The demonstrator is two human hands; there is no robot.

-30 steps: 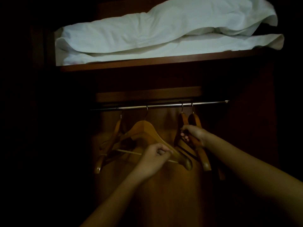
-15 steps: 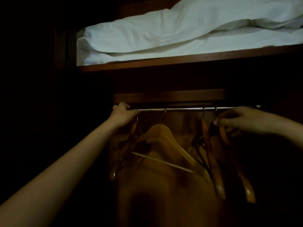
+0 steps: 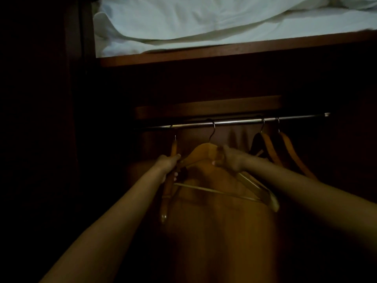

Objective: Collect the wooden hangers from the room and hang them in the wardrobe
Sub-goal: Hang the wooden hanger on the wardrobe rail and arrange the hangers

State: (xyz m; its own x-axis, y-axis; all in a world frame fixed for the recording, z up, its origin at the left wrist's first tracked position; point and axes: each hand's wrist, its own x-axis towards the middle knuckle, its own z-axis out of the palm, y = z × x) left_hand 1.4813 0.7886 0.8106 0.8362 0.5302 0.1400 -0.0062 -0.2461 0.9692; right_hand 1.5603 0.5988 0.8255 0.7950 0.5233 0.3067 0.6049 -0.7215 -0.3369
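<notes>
Dark interior of the wardrobe (image 3: 214,221), seen from the front. A shelf (image 3: 204,56) above carries folded white bedding (image 3: 204,21); below it a metal rail (image 3: 234,122) runs left to right. All four wooden hangers in view are hooked on this rail.

My left hand (image 3: 168,165) is curled round the first hanger (image 3: 166,193), which hangs edge-on at the left end of the rail, its long axis pointing out toward me. My right hand (image 3: 229,160) grips the right shoulder of the second hanger (image 3: 204,150), just below its hook, fingers wrapped over the wood. The third hanger (image 3: 269,148) and fourth hanger (image 3: 289,152) hang untouched further right, near each other and likewise edge-on.

Key relation: the second hanger lies almost broadside to me, its long axis running nearly along the rail, the left tip close by my left hand and the right tip dropping low to the right. My right hand is the nearer to its neck. I judge the next move to be a turn of this hanger about its hook until it hangs parallel with its neighbours, the first hanger steadied meanwhile.
</notes>
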